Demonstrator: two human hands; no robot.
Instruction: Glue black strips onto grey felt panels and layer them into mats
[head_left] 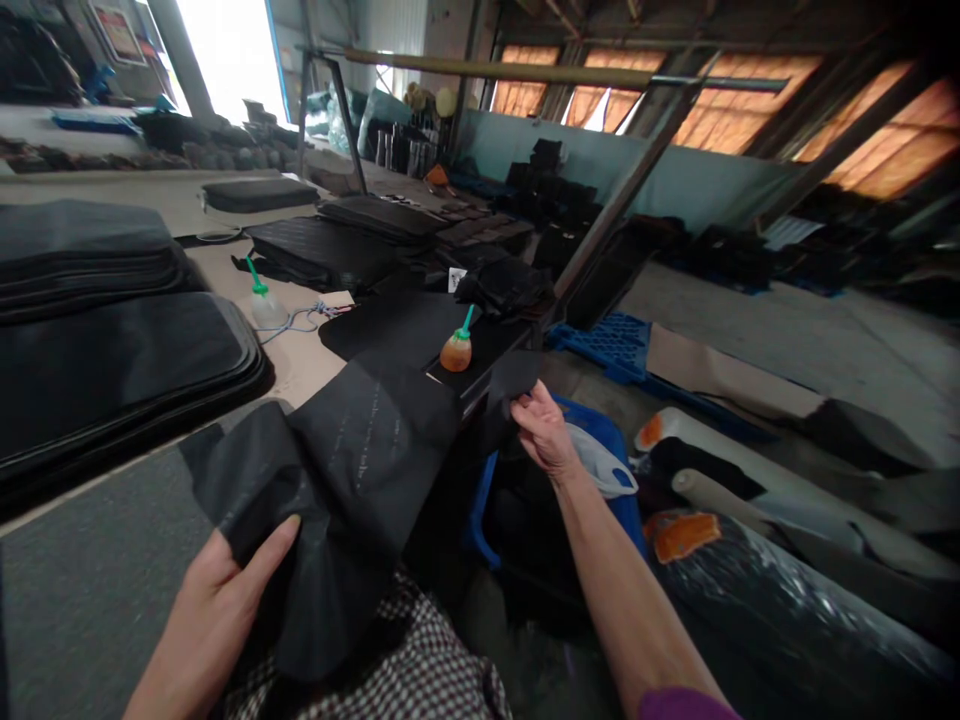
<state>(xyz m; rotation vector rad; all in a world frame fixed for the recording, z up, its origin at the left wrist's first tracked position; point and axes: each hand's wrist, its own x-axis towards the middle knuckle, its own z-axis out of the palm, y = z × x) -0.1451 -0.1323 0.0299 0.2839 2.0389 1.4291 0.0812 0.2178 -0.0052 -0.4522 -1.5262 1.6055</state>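
The long beige-topped desk (298, 385) gave the work its main support, and the thick stack of black, round-cornered sheets (120, 370) lay on its left side. The blue plastic bin (486, 500) stood beside the desk, below the right hand. The thin, limp black sheet (367, 440) spread between the hands, its near end creased over the lap and its middle by the desk's edge. The left hand (206, 605) gripped the bunched near part, thumb on top; the right hand (546, 430) pinched what seemed its far corner between thumb and fingers. Good handling probably called for a light, even pull, with the left grip eased outward so that the folds flattened rather than set. The amber-filled squeeze bottle with a green nozzle (456, 353) stood just beyond the sheet, so a low, slow sweep risked tipping it.
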